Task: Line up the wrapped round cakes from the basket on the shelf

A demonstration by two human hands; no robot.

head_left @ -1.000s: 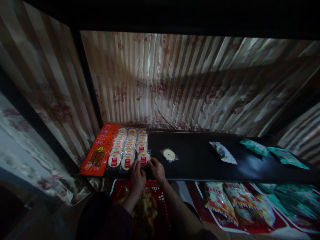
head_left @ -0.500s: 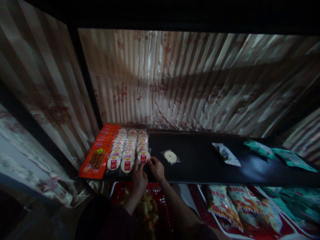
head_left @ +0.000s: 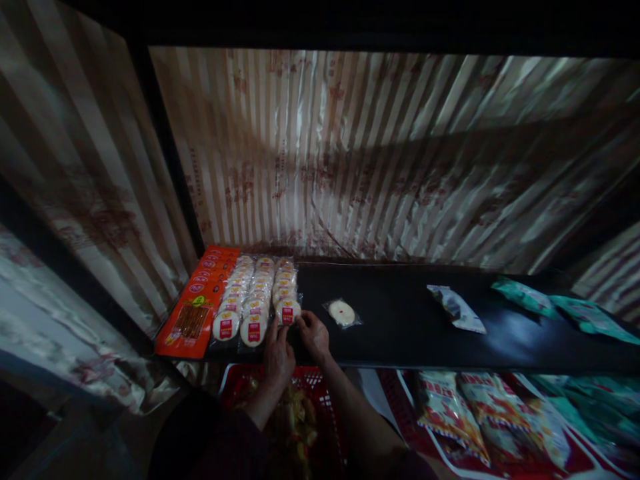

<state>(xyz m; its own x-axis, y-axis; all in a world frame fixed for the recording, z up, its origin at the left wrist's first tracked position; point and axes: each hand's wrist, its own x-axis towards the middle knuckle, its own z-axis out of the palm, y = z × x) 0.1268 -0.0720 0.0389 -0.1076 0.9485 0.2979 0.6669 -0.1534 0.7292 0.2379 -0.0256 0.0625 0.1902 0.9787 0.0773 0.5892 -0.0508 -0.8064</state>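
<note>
The front round cake packet (head_left: pixel 288 311) of the right-hand row is being touched at the near edge of the black shelf (head_left: pixel 400 333), towards its left end. The left hand (head_left: pixel 278 353) is being held just below that packet, fingers stretched up to its lower edge, loosely open; whether anything is being pinched cannot be told in the dim light. The right hand (head_left: pixel 313 335) is being rested just to the right of the packet, fingers curled, with the fingertips at the packet's side; a firm grip cannot be made out.

Three rows of such round packets (head_left: pixel 253 300) are being kept side by side, running back towards the striped wall (head_left: pixel 375 160). Orange packets (head_left: pixel 197 310) are being kept against them on the left. A single round packet (head_left: pixel 343 313) is lying alone just right of the right hand. Farther right a pale packet (head_left: pixel 456 308) and green packets (head_left: pixel 550 305) are lying well apart. A red basket (head_left: pixel 300 400) is being kept below the hands.
</note>
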